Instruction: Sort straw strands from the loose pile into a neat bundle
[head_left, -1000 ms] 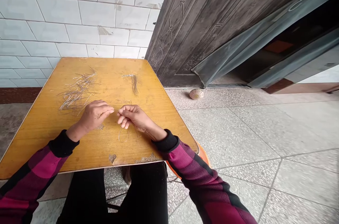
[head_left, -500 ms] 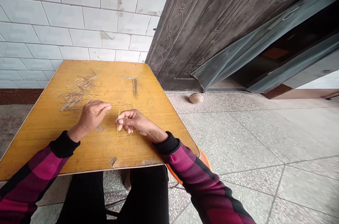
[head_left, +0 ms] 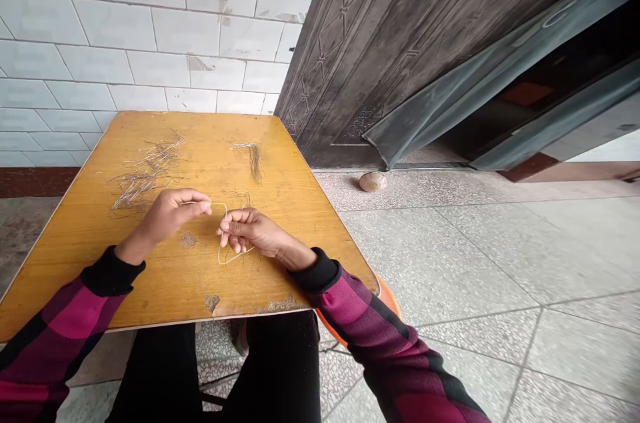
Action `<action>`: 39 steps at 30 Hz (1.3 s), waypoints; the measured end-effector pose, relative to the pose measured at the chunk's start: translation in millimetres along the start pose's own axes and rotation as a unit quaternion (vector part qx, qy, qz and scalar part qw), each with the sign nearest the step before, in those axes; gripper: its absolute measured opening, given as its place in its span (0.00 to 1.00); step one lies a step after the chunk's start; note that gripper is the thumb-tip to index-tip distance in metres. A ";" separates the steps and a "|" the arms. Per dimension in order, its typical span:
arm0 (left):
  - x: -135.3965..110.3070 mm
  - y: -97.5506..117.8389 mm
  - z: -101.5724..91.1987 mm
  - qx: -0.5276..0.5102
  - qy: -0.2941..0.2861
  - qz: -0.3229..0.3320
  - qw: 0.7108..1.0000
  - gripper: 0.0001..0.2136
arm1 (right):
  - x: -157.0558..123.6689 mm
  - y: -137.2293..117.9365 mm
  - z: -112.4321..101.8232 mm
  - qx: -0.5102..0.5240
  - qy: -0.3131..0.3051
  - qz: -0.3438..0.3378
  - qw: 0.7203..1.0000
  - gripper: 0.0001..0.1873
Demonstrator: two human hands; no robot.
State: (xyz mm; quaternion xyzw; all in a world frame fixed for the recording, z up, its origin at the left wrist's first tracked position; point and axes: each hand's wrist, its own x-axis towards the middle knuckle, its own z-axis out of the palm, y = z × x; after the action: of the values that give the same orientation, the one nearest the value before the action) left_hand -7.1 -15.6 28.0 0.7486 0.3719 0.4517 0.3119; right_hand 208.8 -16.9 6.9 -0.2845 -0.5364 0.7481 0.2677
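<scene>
My left fingers (head_left: 199, 207) pinch one end of a thin bent wire (head_left: 219, 252), and my right fingers (head_left: 232, 227) curl shut on it too. The wire makes a loop between my hands, over the worktop (head_left: 75, 256). Hold it firmly so it can't slip. A messy pile of wires (head_left: 147, 173) and a small bunch of wires (head_left: 254, 163) lie beyond my hands.

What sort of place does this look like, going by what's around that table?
Probably a ground-floor entryway or porch of a plain building, perhaps a home: a white tiled wall, a dark embossed door and a speckled terrazzo floor.
</scene>
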 end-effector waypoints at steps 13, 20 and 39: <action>-4.6 -2.3 35.9 -0.277 -0.030 -0.186 0.942 0.12 | -2.0 -2.7 7.2 0.001 0.021 -0.004 1.000 0.16; -4.8 4.1 47.9 -0.369 0.017 -0.245 0.896 0.14 | -3.6 -1.2 13.9 -0.035 0.031 0.003 0.999 0.18; -2.1 -4.3 43.8 -0.302 0.009 -0.236 0.923 0.13 | -4.3 -7.2 3.9 -0.011 0.047 0.020 0.999 0.17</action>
State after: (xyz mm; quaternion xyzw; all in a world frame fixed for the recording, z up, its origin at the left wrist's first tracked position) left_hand 30.9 -20.8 6.2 0.5051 0.3866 0.4628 0.6175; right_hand 209.7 -20.5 15.4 -0.3328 -0.5253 0.7332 0.2752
